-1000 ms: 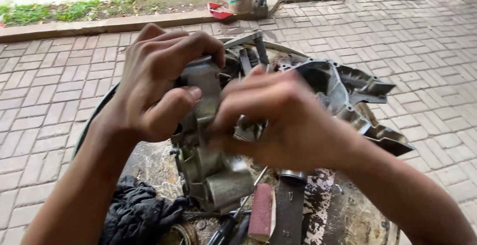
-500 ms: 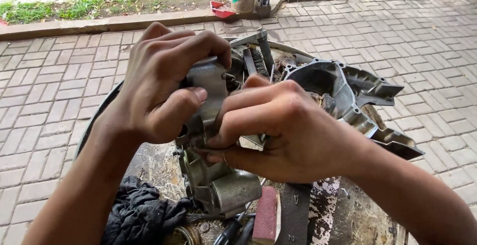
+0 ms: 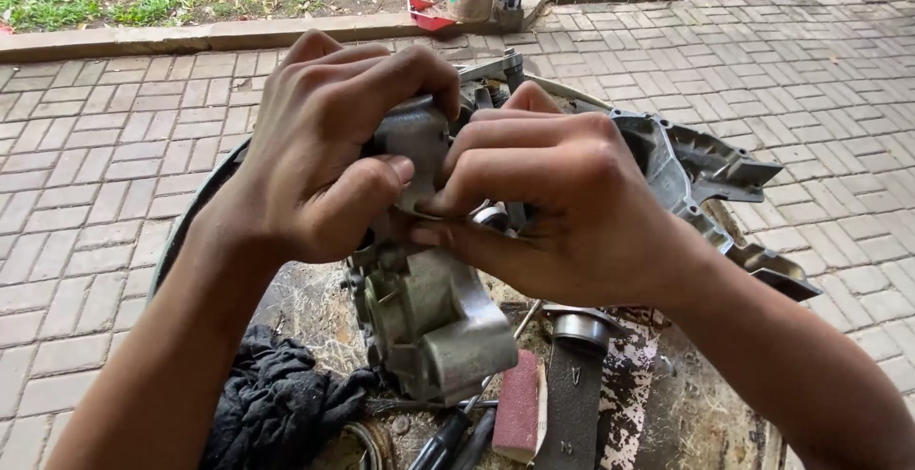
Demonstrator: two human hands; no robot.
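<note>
Item: grey cast engine casing, held upright over cluttered work surface w/ black rag below; left hand wrapped round its top, right hand pinching small part at its middle; risk: part prob. slips from fingertips, drops into clutter.
</note>
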